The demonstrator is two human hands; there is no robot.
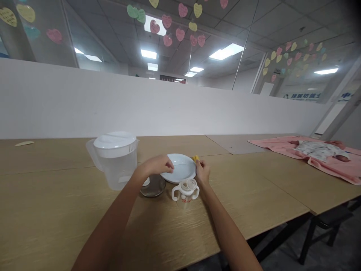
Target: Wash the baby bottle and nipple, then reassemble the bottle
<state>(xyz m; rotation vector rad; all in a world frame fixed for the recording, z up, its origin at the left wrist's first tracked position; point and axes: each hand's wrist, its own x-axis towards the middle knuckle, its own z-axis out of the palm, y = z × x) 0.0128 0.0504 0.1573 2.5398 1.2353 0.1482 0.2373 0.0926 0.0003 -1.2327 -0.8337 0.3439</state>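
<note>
A white plate (180, 174) lies on the table between my hands. My left hand (158, 165) is over its left rim with the fingers curled in; whatever they may hold is too small to see. At the right rim, my right hand (203, 171) pinches a small yellow piece (195, 158), mostly covered by the fingers. A thin line crosses the plate between the hands; I cannot tell what it is. Nearer me stands a clear baby bottle (184, 195) with two white handles. A glass pot lid (153, 187) lies left of it, partly behind my left wrist.
A lidded plastic pitcher (117, 162) stands to the left of my left hand. Far right, a pink blanket (318, 162) bears a doll in patterned clothing (316, 151). A low white wall (169, 109) borders the table (70, 218); a dark stool (324, 222) stands beyond its right edge.
</note>
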